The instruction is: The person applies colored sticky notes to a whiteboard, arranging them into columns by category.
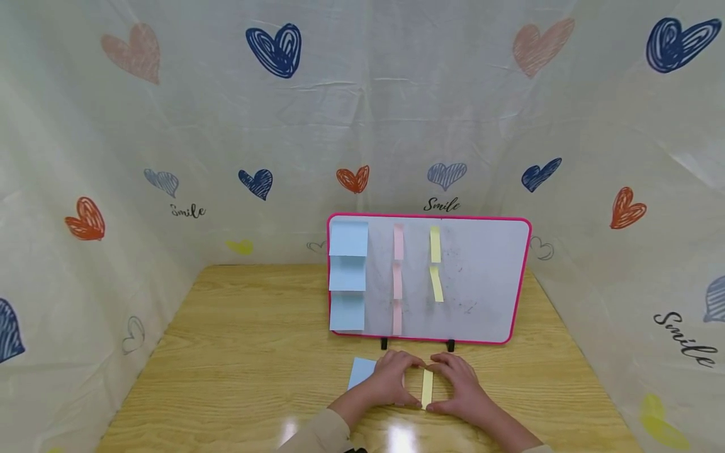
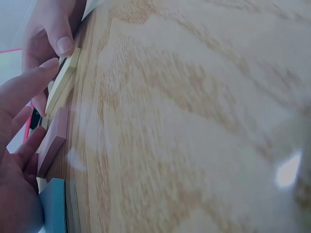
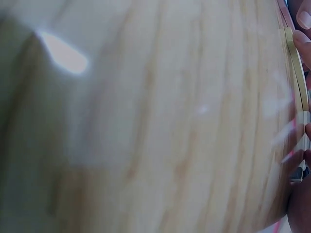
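A narrow yellow sticky note pad lies on the table between the hands. My left hand holds it from the left, thumb near the close end and forefinger near the far end. From the right, my right hand grips the same pad, its thumb tip at the close end, as the left wrist view also shows. A pink sticky note pad lies beneath the left hand, mostly hidden in the head view. Beside it, a blue sticky note pad is partly covered by the left hand.
Behind the hands stands a pink-rimmed whiteboard on black feet. It carries a column of blue notes, a column of pink strips and two yellow strips. A heart-patterned curtain surrounds the wooden table.
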Demonstrator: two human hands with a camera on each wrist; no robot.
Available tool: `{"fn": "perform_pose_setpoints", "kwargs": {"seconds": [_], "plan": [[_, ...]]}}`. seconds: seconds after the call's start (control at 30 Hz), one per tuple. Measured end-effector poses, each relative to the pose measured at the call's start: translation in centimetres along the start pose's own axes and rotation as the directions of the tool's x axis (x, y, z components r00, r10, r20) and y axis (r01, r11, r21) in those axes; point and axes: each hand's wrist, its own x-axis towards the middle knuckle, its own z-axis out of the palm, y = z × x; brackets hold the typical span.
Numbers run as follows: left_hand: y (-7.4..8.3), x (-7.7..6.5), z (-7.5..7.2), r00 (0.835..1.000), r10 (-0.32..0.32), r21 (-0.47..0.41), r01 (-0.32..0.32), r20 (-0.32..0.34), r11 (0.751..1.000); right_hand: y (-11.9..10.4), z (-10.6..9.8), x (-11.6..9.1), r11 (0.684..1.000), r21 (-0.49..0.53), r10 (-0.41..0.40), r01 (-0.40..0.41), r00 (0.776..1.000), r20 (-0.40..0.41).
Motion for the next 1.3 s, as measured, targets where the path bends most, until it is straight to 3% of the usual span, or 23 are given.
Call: {"fn": "perform_pose_setpoints", "kwargs": {"seconds": [0.7, 1.3], "plan": [[-0.25, -0.1, 0.34, 0.999, 0.048, 0.072, -0.048, 0.005, 0.996, -0.22, 0.39, 0.08, 1.0, 0.007, 0.022, -0.022, 1.0, -0.005], [0.21, -0.49, 0.0, 0.998, 0.055, 0.024, -0.055, -0.009, 0.998, -0.47, 0.27, 0.12, 0.999, 0.038, 0.017, -0.017, 1.0, -0.003]]}}
